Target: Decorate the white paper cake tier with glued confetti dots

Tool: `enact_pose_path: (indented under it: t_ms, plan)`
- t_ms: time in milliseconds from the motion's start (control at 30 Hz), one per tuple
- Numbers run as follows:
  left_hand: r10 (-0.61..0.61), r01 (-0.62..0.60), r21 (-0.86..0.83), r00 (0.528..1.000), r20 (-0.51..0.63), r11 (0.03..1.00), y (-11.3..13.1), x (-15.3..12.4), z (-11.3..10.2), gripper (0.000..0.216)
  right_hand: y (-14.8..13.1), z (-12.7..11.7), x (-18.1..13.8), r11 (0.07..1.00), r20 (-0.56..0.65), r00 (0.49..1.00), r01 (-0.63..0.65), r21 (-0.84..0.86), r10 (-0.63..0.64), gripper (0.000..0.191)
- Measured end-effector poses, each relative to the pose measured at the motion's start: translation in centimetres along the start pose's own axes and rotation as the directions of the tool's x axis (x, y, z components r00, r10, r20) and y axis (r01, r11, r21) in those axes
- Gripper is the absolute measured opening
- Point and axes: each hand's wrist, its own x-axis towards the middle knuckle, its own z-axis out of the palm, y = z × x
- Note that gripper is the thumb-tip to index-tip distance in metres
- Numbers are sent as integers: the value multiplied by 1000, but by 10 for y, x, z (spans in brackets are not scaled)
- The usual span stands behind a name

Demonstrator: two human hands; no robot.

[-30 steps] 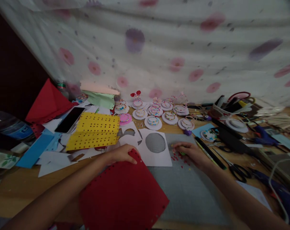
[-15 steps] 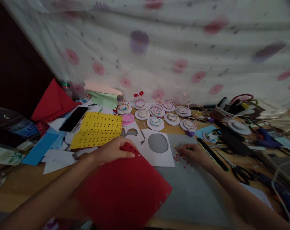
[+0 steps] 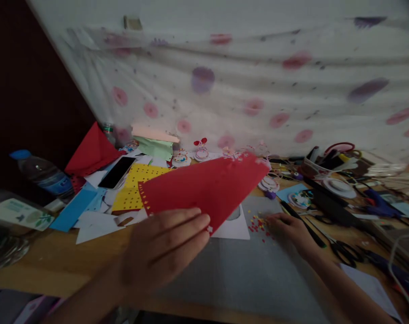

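Note:
My left hand (image 3: 169, 252) grips a red sheet of paper (image 3: 194, 189) by its near edge, with the fingers over the top and the thumb hidden. Rows of punched holes and nicks run along the sheet's edges, and it is raised and tilted above the table. My right hand (image 3: 288, 229) rests low over the grey mat (image 3: 224, 274), its fingers curled together. Beside those fingertips lie small red and yellow paper bits (image 3: 258, 225). Whatever the right fingers pinch is too small to make out. Under the red sheet shows part of a white sheet with a round cutout (image 3: 240, 229).
Left lie a dotted yellow sheet (image 3: 125, 193), a phone (image 3: 116, 173), a blue strip (image 3: 71, 209) and a bottle (image 3: 52, 180). Right are scissors (image 3: 343, 252), a black pen-like tool (image 3: 314, 236), a glue gun (image 3: 380, 202) and a cup of tools (image 3: 317, 168). Small round paper ornaments (image 3: 268, 183) stand behind.
My left hand has turned over and swung the red sheet up and away, so it now covers several ornaments. My right hand has shifted slightly right beside the bits. The view has tilted upward.

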Motion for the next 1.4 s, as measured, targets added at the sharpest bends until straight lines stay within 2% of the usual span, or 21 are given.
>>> enact_pose_path:
  t_ms: [67,100,200,300,367,433,500,567,667,733,833,900,967,1167,1300,1400]
  plan:
    - [175,-174,64,984,-26,983,-2,-15,36,24,6,0,-3,999,-22,999,-36,31,37,29]
    - [202,-196,89,977,-62,977,-4,-24,53,21,8,-1,-6,997,-33,998,-59,50,60,32]
    - [54,-51,43,997,-58,998,-7,-50,90,18,7,-4,-17,983,-30,993,-113,146,119,35]
    - [-22,22,6,1000,-20,1000,-4,-65,101,27,-1,0,-39,926,86,988,-151,346,129,38]
    - [-53,53,5,998,-26,999,-1,-69,100,28,-8,12,-62,817,158,978,-203,540,139,40]
    - [-78,79,12,997,-29,997,0,-74,101,26,-13,33,-90,680,156,974,-228,697,165,42]
    - [-94,94,14,995,-31,995,1,-80,102,23,-17,62,-117,617,234,961,-274,737,148,38]
    - [-100,100,18,995,-19,995,3,-86,105,23,-20,91,-137,651,279,951,-295,699,131,35]
    - [-30,28,58,999,35,998,6,-93,108,23,-25,120,-149,775,199,977,-182,605,73,29]
    - [36,-44,92,995,89,995,10,-95,112,27,-26,127,-147,855,128,992,-69,515,3,26]
    - [82,-104,136,984,161,985,18,-94,121,33,-23,122,-140,944,38,990,119,308,-137,23]
    - [56,-92,161,976,212,983,25,-92,129,32,-18,112,-136,965,-14,975,221,144,-222,21]
    - [1,-41,161,971,241,986,33,-89,136,31,-12,102,-134,962,-46,962,272,25,-270,20]
    - [-144,134,75,980,134,988,66,-86,158,38,-1,86,-132,949,-67,947,311,-52,-314,20]
    - [-260,241,173,961,96,955,89,-90,176,46,1,83,-130,940,-93,938,322,-113,-333,21]
    - [-282,255,207,952,116,944,93,-92,180,46,1,79,-129,928,-73,930,348,-131,-359,20]
